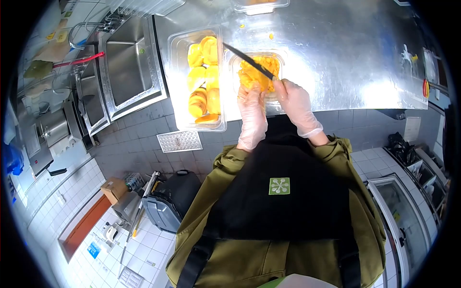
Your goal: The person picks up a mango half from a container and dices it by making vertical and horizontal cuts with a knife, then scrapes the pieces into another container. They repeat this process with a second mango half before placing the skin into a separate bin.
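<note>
My left hand (253, 108), in a clear glove, has its fingers closed round a yellow-orange fruit piece (260, 85) at the near edge of a small clear container (284, 56). Chopped yellow fruit (265, 62) fills that container. My right hand (295, 103), also gloved, grips a dark-bladed knife (246, 58); its blade slants up and left over the small container, with the tip by the rim of a long clear tray (177, 77). Peeled yellow fruit halves (209, 49) lie in the long tray.
A steel worktop (336, 43) bears the containers, with small fruit bits near its middle. Another clear container (261, 8) stands at the far edge. Steel sinks (128, 67) are on the left. Below lie a black bin (175, 197) and a cardboard box (114, 190).
</note>
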Demonstrator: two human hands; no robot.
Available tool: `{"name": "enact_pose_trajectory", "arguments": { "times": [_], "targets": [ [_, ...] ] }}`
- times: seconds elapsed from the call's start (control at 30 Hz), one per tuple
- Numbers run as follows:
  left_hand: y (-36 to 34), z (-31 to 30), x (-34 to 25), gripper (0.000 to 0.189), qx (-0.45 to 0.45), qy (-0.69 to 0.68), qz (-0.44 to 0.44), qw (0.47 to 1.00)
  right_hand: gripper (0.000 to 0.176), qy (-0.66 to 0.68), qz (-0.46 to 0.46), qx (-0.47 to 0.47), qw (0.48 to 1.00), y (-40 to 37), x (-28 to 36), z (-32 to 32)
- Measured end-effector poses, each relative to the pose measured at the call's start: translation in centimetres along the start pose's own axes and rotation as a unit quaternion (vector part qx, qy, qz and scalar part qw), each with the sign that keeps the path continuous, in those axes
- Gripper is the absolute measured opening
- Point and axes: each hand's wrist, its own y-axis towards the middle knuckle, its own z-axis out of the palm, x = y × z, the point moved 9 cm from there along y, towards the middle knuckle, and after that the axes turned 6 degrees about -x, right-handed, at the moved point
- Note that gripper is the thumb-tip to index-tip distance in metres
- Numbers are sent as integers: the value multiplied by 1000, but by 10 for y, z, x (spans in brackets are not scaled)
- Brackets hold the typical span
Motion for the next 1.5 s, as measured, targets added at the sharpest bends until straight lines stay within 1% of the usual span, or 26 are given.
{"name": "enact_pose_trajectory", "arguments": {
  "times": [0.07, 0.17, 0.27, 0.37, 0.4, 0.47, 0.57, 0.67, 0.77, 0.87, 0.97, 1.07, 1.17, 1.23, 1.33, 1.47, 1.5],
  "targets": [
    [4, -5, 0, 26, 10, -4, -11, 1000, 10, 28, 31, 42, 998, -7, -9, 9],
    [3, -4, 1, 25, 11, 16, -26, 999, 17, -1, -14, 24, 1000, 0, 1, -3],
    [1, -2, 0, 23, 13, 23, -30, 999, 36, 51, 30, 28, 998, 11, 2, -6],
    [2, -3, -4, 23, 18, 18, -29, 999, 21, 41, 78, 59, 994, 8, -15, 4],
    [2, -5, -6, 24, 20, 16, -28, 999, 19, 64, 82, 58, 993, 8, -15, 1],
    [5, -6, -7, 19, 43, 2, -32, 999, 16, 111, 87, 59, 988, 5, -10, -7],
    [7, -5, -9, 16, 57, -7, -41, 998, 18, 46, -32, 46, 997, 3, 8, -18],
    [6, 1, -10, 16, 71, -2, -51, 996, 15, 4, -31, 69, 997, 1, 4, -12],
    [4, 3, -7, 19, 85, 9, -47, 995, 21, -27, -9, 69, 997, 8, 5, -14],
    [3, -4, -1, 21, 96, 26, -45, 994, 36, 10, 82, 81, 993, 14, -8, -8],
    [1, -3, -7, 22, 87, 36, -49, 994, 38, 48, 131, 81, 987, 15, -23, -8],
    [0, -4, -14, 22, 84, 30, -45, 995, 37, 121, 129, 119, 977, 11, -11, -16],
    [2, -6, -12, 24, 102, 31, -50, 993, 39, 137, 65, 115, 982, 8, 2, -13],
    [3, -8, -10, 30, 112, 37, -59, 991, 38, 107, 62, 114, 986, 9, -1, -9],
    [6, -11, -10, 28, 132, 64, -56, 988, 40, 49, 66, 111, 990, 14, 0, -4],
    [6, -22, -5, 23, 123, 126, -84, 981, 42, -48, 96, 89, 990, 28, -7, -6],
    [5, -26, -4, 24, 119, 152, -91, 977, 44, -4, 102, 85, 991, 28, -7, -8]
  ]
}}
